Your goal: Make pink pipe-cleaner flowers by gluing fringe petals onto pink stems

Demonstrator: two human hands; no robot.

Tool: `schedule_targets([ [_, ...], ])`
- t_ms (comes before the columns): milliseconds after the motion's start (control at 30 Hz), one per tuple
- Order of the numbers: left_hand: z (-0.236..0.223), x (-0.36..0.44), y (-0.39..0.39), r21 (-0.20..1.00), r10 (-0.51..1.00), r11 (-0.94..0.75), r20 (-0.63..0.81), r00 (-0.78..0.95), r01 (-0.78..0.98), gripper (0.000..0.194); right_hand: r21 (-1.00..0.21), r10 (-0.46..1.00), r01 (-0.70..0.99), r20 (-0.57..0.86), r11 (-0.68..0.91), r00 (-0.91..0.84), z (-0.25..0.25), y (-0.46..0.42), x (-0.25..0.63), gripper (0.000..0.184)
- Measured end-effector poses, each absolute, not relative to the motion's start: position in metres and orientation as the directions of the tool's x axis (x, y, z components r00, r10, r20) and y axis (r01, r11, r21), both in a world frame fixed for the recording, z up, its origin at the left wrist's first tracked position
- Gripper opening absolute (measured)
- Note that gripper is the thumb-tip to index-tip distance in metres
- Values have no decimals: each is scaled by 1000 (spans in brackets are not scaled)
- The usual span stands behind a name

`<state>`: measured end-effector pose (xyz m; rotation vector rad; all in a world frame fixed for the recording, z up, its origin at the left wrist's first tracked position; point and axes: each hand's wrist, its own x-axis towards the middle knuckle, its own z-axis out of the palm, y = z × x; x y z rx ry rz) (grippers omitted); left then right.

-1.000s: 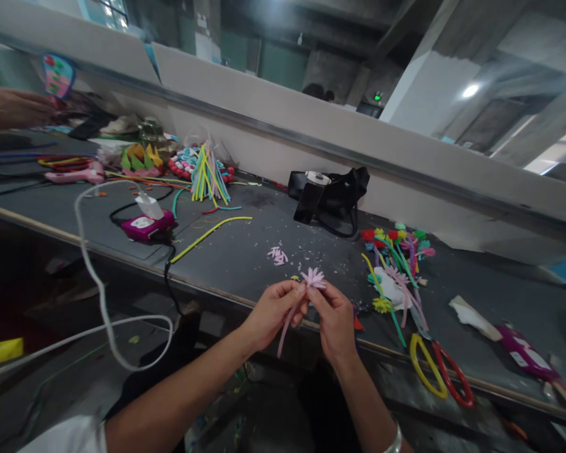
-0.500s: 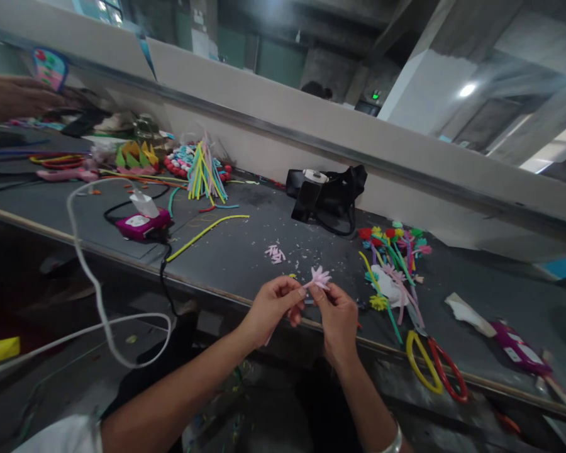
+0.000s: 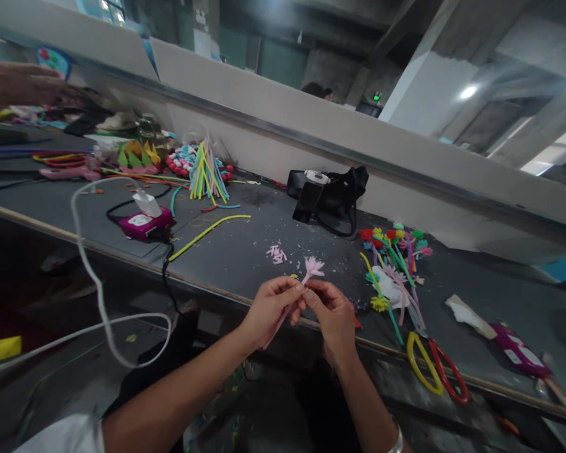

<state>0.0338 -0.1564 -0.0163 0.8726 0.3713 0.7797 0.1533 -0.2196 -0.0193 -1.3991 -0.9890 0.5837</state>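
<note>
A pale pink pipe-cleaner flower (image 3: 314,267) stands up between my hands over the near edge of the table, its petals fanned out at the top. My left hand (image 3: 276,308) pinches the stem below the petals, and the stem's tail slants down behind those fingers. Close against it, my right hand (image 3: 332,311) is closed with thumb and fingertips at the same stem, just under the flower head. Short pink pieces (image 3: 277,254) lie in a small pile beyond my hands.
Pipe-cleaner flowers (image 3: 396,251) and scissors (image 3: 424,365) lie to the right. A black bag (image 3: 339,195) with a phone (image 3: 307,201) rests by the partition. Pipe cleaners (image 3: 207,176), a purple power strip (image 3: 146,223) and its white cable (image 3: 99,283) are left. Another person's hand (image 3: 21,85) is far left.
The flower has tipped from leaning right to more upright. My right hand's fingers have slid down from beside the petals to the stem. At far left, the other person's hand has shifted.
</note>
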Motion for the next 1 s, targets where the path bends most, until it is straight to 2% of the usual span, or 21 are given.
schedule_targets([
  [200,-20,35,-159,830,741,354,33,671,-431,25,-979,820,119,205,166,534,-21,-217,155,28],
  [433,-21,36,-159,840,742,359,8,670,-407,27,-937,785,330,291,117,547,-19,-221,158,24],
  [567,-20,37,-158,842,749,376,-30,662,-387,28,-909,785,395,341,134,518,-18,-222,156,28],
  [800,-18,35,-158,822,747,409,-52,663,-396,28,-957,770,220,284,189,571,-23,-220,150,39],
  [867,-17,35,-157,812,750,410,-41,660,-415,28,-942,748,289,315,171,584,-24,-219,152,40],
  [1000,-16,34,-157,831,750,379,-18,661,-408,28,-897,747,430,354,101,563,-25,-217,157,26],
])
